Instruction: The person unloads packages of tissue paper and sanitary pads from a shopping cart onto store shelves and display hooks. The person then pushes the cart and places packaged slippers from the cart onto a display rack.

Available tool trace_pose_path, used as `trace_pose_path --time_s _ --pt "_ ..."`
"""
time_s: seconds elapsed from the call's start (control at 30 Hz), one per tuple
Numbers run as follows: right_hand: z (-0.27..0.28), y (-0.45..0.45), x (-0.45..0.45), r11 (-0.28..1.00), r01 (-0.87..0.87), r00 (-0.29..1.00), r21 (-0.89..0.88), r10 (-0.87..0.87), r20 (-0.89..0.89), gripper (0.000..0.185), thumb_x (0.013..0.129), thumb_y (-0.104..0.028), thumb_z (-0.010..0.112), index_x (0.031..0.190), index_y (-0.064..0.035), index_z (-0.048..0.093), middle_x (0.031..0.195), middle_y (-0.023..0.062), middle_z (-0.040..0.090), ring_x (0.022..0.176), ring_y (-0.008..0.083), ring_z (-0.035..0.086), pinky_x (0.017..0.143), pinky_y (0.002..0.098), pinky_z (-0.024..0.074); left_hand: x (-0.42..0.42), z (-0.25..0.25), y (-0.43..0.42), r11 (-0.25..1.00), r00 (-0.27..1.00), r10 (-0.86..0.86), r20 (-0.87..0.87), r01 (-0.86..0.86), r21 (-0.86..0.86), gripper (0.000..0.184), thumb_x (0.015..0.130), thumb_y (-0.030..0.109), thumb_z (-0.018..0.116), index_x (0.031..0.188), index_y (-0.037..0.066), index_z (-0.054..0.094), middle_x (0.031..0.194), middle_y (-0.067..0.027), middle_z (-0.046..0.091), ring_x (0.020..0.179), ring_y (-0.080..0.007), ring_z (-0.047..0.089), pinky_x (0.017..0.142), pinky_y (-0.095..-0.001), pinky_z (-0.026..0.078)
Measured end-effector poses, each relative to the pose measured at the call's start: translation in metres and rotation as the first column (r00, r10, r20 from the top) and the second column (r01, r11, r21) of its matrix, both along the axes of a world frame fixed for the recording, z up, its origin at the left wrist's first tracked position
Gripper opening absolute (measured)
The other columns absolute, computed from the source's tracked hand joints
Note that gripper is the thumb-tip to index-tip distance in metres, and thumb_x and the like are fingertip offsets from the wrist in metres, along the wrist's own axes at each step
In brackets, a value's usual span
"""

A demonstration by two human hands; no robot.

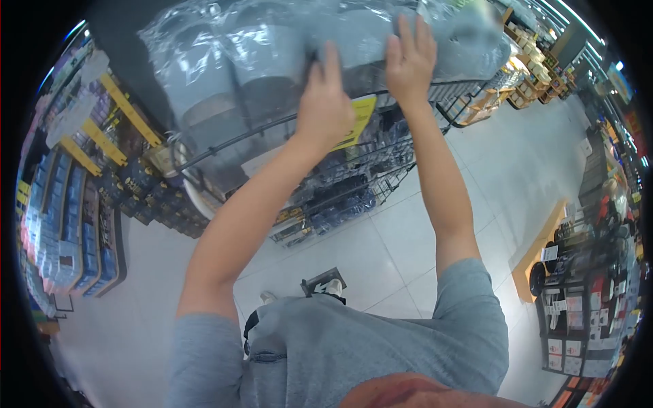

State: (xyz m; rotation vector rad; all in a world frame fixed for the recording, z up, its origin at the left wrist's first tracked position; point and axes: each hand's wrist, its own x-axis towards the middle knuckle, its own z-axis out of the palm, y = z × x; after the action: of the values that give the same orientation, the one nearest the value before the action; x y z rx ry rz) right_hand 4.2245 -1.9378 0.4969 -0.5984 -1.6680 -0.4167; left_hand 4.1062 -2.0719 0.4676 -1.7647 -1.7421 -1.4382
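A row of grey, rounded items in clear plastic wrapping [265, 44] fills the top shelf of a wire rack [231, 143]. The wrapping shines and blurs their shape, so I cannot tell their exact kind. My left hand [328, 102] reaches over the rack's front rail onto the row. Its index finger points forward; the other fingers are smeared by motion, and a dark gap lies beside them. Further right, my right hand [411, 64] rests with fingers stretched out against the wrapped items. A yellow price sign [358, 122] hangs on the rail beside my left hand.
Lower baskets hold dark wrapped goods [343, 200]. A small dark stand [325, 280] is on the tiled floor [381, 238] by my shoes. Shelves of blue packs [68, 231] stand left; a display of hanging goods [585, 299] stands right.
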Motion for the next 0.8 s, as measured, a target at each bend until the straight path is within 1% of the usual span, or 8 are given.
trace_pose_path --time_s 0.13,0.17,0.27,0.4,0.5,0.63,0.73,0.8 --pt "-0.01 0.015 -0.014 0.993 -0.058 0.998 -0.098 0.061 0.03 0.044 0.098 -0.037 0.043 0.134 -0.0127 0.052 0.143 0.0226 0.04 0.134 0.0374 0.034 0.11 0.0446 0.0244 -0.031 -0.004 -0.021 0.995 0.989 -0.099 -0.107 0.097 -0.03 0.068 0.074 0.001 0.059 0.138 -0.003 0.035 0.13 -0.0287 0.044 0.119 -0.0441 0.046 0.097 -0.0433 0.043" --pt "-0.013 0.016 -0.026 0.989 0.093 0.988 -0.112 -0.078 0.132 0.053 0.09 -0.031 0.058 0.128 0.0044 0.051 0.138 0.0273 0.043 0.129 0.0425 0.039 0.108 0.0457 0.0284 -0.054 -0.006 -0.041 0.984 0.978 -0.179 -0.103 0.18 0.0 0.066 0.074 0.0 0.06 0.137 -0.001 0.038 0.132 -0.027 0.043 0.121 -0.0429 0.045 0.099 -0.0427 0.042" --pt "0.005 -0.071 -0.066 0.997 0.059 0.997 -0.046 -0.061 -0.055 0.048 0.095 -0.034 0.052 0.125 0.0045 0.054 0.132 0.0242 0.051 0.126 0.0362 0.044 0.108 0.0422 0.0294 -0.111 -0.01 -0.13 0.934 0.944 -0.285 -0.166 0.313 0.172 0.064 0.07 -0.001 0.063 0.132 0.005 0.048 0.134 -0.0208 0.045 0.121 -0.0389 0.047 0.101 -0.0443 0.041" --pt "0.026 -0.262 -0.166 0.918 -0.363 0.915 0.156 0.384 -0.127 0.033 0.098 -0.022 0.045 0.107 0.0068 0.057 0.11 0.0226 0.062 0.097 0.0339 0.06 0.088 0.0391 0.0477 -0.197 -0.004 -0.257 0.871 0.962 -0.229 -0.148 0.271 0.41 0.059 0.065 -0.001 0.066 0.123 0.007 0.057 0.13 -0.0177 0.05 0.115 -0.0366 0.052 0.097 -0.0468 0.043" --pt "-0.001 -0.362 -0.248 0.597 -0.79 0.609 0.139 0.789 0.077 0.026 0.097 -0.013 0.042 0.1 0.007 0.058 0.095 0.0212 0.065 0.087 0.0341 0.062 0.079 0.0403 0.0513 -0.277 -0.018 -0.35 0.867 0.98 -0.184 -0.07 0.195 0.458 0.047 0.068 -0.002 0.064 0.115 0.002 0.06 0.122 -0.0203 0.056 0.108 -0.0352 0.056 0.095 -0.0456 0.044" --pt "-0.11 -0.461 -0.401 0.529 -0.808 0.564 -0.261 0.822 -0.079 0.02 0.092 -0.006 0.047 0.085 0.0035 0.064 0.081 0.0168 0.066 0.08 0.027 0.063 0.074 0.0337 0.0487 -0.391 -0.122 -0.451 0.982 0.988 0.11 0.109 -0.125 0.144 0.043 0.07 -0.002 0.064 0.113 0.001 0.059 0.118 -0.0177 0.059 0.105 -0.036 0.057 0.093 -0.0426 0.044" --pt "-0.264 -0.496 -0.501 0.143 -0.447 0.642 -0.883 0.738 -0.205 0.013 0.089 -0.007 0.057 0.097 0.0002 0.063 0.082 0.0121 0.067 0.077 0.0232 0.065 0.068 0.0304 0.0492 -0.481 -0.311 -0.543 0.888 0.905 0.358 0.228 -0.255 -0.382 0.046 0.077 0.004 0.061 0.122 0.0 0.05 0.122 -0.0208 0.054 0.115 -0.0385 0.05 0.094 -0.043 0.044" --pt "-0.489 -0.456 -0.5 0.167 0.202 0.375 -0.965 0.897 0.234 0.027 0.091 -0.025 0.053 0.104 -0.0026 0.064 0.092 0.0165 0.065 0.084 0.024 0.062 0.075 0.0363 0.0487 -0.537 -0.439 -0.665 0.279 0.758 0.616 0.216 0.047 -0.959 0.055 0.082 0.022 0.061 0.132 0.007 0.046 0.134 -0.0235 0.048 0.123 -0.0386 0.046 0.1 -0.044 0.042"
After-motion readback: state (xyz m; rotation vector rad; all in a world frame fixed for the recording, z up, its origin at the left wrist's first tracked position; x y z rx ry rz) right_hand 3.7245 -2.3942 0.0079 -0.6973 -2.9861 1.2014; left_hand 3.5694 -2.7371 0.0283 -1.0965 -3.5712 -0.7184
